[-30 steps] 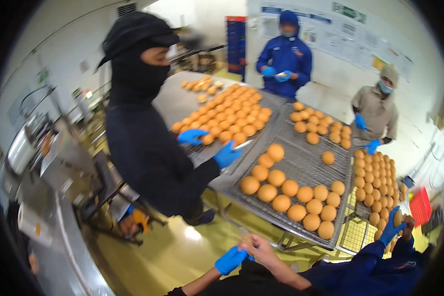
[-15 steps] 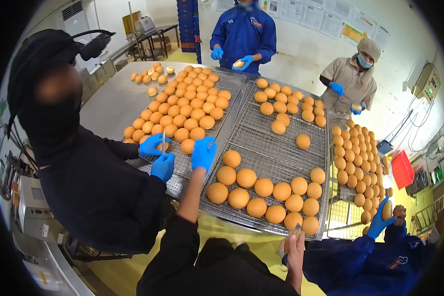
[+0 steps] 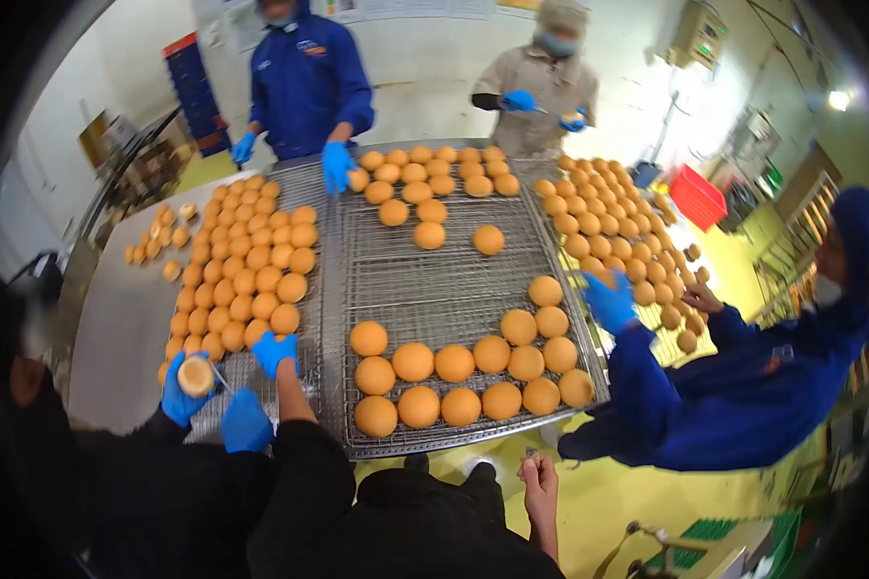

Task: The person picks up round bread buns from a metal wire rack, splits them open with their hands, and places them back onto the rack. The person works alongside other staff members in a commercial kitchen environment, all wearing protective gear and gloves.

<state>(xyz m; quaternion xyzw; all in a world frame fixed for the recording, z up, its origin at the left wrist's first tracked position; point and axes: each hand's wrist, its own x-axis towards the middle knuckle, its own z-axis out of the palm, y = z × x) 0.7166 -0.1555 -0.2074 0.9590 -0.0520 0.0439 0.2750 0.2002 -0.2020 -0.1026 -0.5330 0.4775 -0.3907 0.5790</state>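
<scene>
My left hand, in a blue glove, reaches to the near edge of the left wire rack. Its fingers are spread, close by a round golden bun; whether they touch it I cannot tell. My bare right hand is off the table's near edge, closed around something small and greyish whose kind does not show. In front of me the middle wire rack carries rows of buns along its near and right sides, with more at its far end.
Left of me, a co-worker's gloved hands have a knife and a pale-sided bun. A co-worker in blue stands close on the right, beside another bun-covered rack. Two people work across the table. A red crate lies beyond.
The view has swung right. My left hand has moved from the rack's near right corner to another bun there. The right-hand co-worker now reaches toward the buns; the far one in blue touches a bun.
</scene>
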